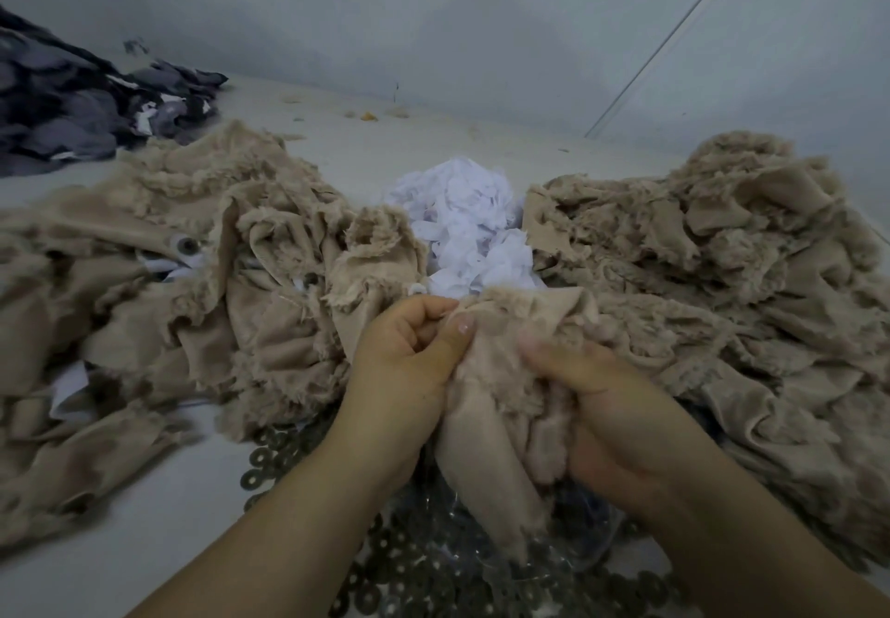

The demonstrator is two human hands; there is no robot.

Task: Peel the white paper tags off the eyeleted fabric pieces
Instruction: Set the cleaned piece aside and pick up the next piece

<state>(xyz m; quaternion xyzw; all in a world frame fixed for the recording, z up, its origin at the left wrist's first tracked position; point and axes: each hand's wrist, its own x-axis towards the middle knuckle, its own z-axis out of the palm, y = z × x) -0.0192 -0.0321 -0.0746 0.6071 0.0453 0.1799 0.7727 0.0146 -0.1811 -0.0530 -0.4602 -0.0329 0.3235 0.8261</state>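
dark metal rings [433, 564], flat and round with holes, lie nearest in a heap on the pale table [159, 511]. above them both hands hold one tan fabric piece [486, 429], soft with fuzzy torn edges. it is long and hangs with its narrow end pointing down toward the rings. the left hand [409, 352] pinches its top edge with curled fingers and thumb. the right hand [607, 405] grips its bunched side. tan fabric heaps sit on the left [159, 290] and on the right [722, 270], the left one showing a round metal eyelet [187, 245]. between them, farther back, lies a crumpled pile of white paper tags [472, 227]. dark grey cloth [72, 107] lies far left. no writing can be read.
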